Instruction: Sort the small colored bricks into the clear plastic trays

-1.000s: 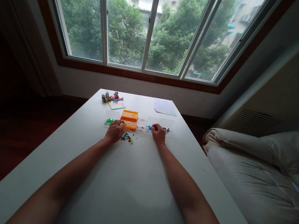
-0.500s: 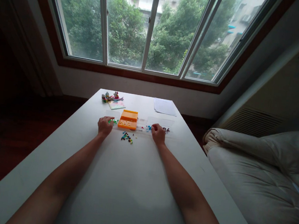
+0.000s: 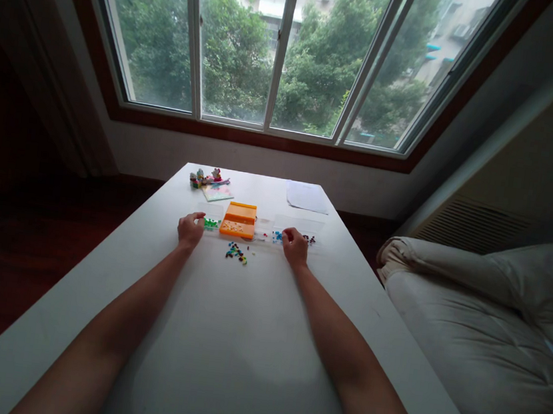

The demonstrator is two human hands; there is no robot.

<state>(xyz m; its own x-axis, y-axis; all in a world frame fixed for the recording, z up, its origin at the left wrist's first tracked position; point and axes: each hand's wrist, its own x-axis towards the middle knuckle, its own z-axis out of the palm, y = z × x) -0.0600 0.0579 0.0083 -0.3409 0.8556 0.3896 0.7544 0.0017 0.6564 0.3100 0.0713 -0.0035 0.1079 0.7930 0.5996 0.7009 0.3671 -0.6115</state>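
My left hand (image 3: 190, 229) is at the left end of a clear plastic box (image 3: 212, 208), beside small green pieces (image 3: 211, 224). Its fingers are curled together, and whatever they hold is too small or hidden. My right hand (image 3: 295, 245) pinches thumb and fingertips together over the box's right part, next to small blue pieces (image 3: 277, 236). What sits in that pinch cannot be made out. Between the hands stands an open orange case (image 3: 239, 219) with pale small pieces in its near half. Just in front of it lies a loose pile of mixed-colour pieces (image 3: 236, 253).
Dark pieces (image 3: 309, 240) lie right of my right hand. At the table's far left are small built figures (image 3: 204, 177) and a pastel card (image 3: 218, 192); at the far right, white paper sheets (image 3: 306, 196). A padded beige seat (image 3: 465, 311) stands right of the white table (image 3: 235, 336).
My left hand has drawn back slightly to the left, its forefinger no longer stretched over the green pieces. My right hand stays pinched in nearly the same place. The view has shifted slightly.
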